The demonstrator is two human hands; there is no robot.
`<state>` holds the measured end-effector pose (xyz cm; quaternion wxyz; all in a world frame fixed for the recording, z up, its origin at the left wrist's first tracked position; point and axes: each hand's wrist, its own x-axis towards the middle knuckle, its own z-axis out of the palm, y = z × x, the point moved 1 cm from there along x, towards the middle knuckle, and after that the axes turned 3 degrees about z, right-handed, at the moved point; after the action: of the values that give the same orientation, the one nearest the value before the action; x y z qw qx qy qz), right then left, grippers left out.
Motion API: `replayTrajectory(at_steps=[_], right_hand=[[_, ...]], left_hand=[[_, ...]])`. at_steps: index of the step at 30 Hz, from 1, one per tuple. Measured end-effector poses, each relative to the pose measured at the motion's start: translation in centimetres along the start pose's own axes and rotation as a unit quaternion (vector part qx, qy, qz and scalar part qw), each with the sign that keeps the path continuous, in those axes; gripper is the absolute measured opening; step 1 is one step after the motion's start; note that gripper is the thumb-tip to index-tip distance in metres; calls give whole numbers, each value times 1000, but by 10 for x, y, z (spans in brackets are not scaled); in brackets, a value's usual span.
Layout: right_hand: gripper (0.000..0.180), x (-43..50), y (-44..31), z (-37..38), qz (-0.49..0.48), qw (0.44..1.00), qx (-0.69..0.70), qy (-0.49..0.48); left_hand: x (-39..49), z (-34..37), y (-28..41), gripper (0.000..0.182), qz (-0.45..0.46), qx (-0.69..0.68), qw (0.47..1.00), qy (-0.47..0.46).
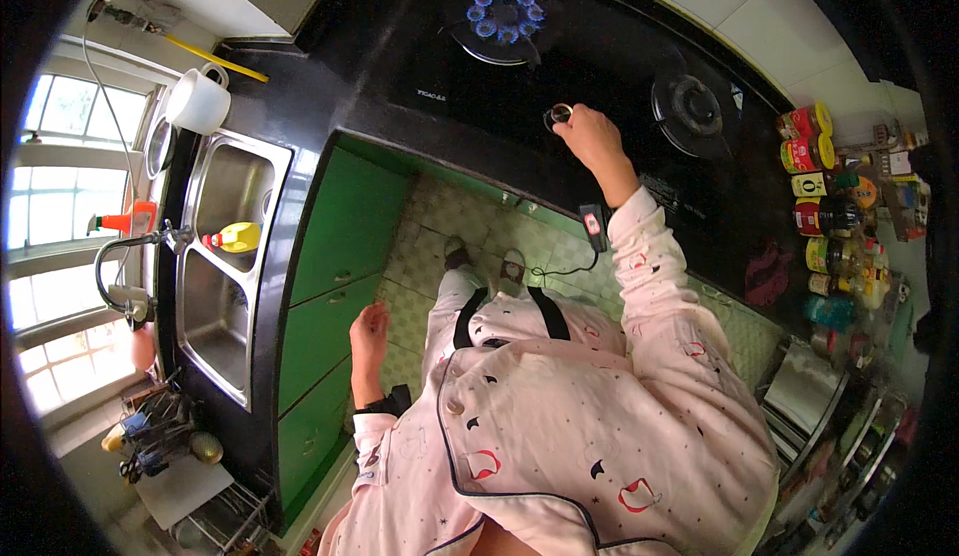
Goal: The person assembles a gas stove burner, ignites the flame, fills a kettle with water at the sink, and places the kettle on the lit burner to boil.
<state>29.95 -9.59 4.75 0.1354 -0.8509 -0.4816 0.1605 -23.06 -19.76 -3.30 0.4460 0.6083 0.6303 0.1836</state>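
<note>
My right hand (592, 138) grips a round control knob (559, 115) on the black glass top of a gas stove (449, 125). Beyond it, the left burner (503, 15) burns with a ring of small blue flames. No flame shows on the right burner (697, 105). Down beside my body hangs my left hand (368, 339), its fingers loosely curled, near the green cabinet doors (337, 256). No object shows in it, though the palm is partly hidden. Around my right wrist is a black device (593, 228) with a cord.
A steel double sink (217, 301) on the left holds a yellow bottle (241, 237). Near it are a white mug (198, 99), an orange spray bottle (131, 219) and a curved faucet (105, 260). Several jars (808, 153) line the right side. A dark red cloth (766, 273) lies on the counter.
</note>
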Motion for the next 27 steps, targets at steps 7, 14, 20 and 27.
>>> replayTrajectory(at_steps=[7,14,20,27], right_hand=[[30,-37,8,14,-1,998,45,-40],[27,-51,11,17,2,997,71,-18],[25,-50,18,11,-13,996,84,-12],[25,-56,17,11,-13,995,95,-18]], left_hand=[[-12,-7,19,24,-63,28,998,1],[-1,-3,28,24,32,52,998,-6],[8,-1,28,23,33,17,999,-7],[9,0,32,24,21,21,999,-22]])
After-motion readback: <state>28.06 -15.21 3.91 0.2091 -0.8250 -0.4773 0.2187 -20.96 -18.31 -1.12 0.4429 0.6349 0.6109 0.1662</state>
